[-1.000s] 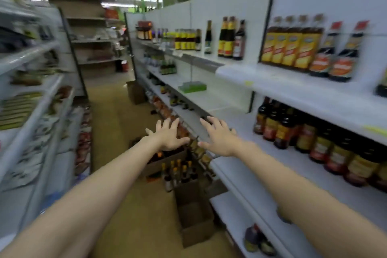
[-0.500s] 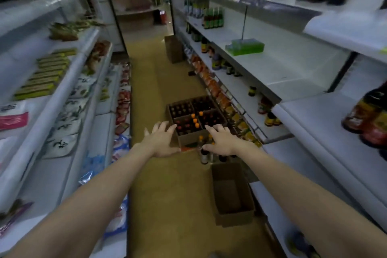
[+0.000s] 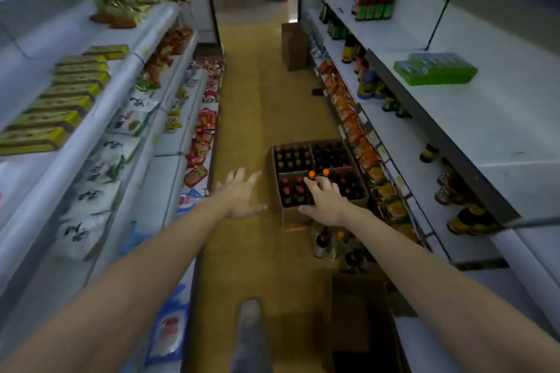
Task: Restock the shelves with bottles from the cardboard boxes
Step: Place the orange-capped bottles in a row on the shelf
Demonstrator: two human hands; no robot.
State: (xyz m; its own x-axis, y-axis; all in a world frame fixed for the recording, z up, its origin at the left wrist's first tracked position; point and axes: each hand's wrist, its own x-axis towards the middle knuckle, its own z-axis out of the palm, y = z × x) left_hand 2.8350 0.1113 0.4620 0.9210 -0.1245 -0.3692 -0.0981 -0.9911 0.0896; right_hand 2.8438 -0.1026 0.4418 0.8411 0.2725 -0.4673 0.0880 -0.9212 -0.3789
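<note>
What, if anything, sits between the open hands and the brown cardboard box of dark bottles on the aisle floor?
Nothing visible does. The left hand and right hand reach out open and empty toward the brown cardboard box of dark bottles, whose top is open. Only bare floor lies below them.

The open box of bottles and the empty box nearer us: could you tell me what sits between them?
In the head view, a few loose bottles stand on the floor between the full box and the empty box.

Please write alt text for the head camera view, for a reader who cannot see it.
Both arms stretch forward down a shop aisle, left hand and right hand open and empty, toward a cardboard box of dark bottles on the floor. Stocked shelves line both sides.
</note>
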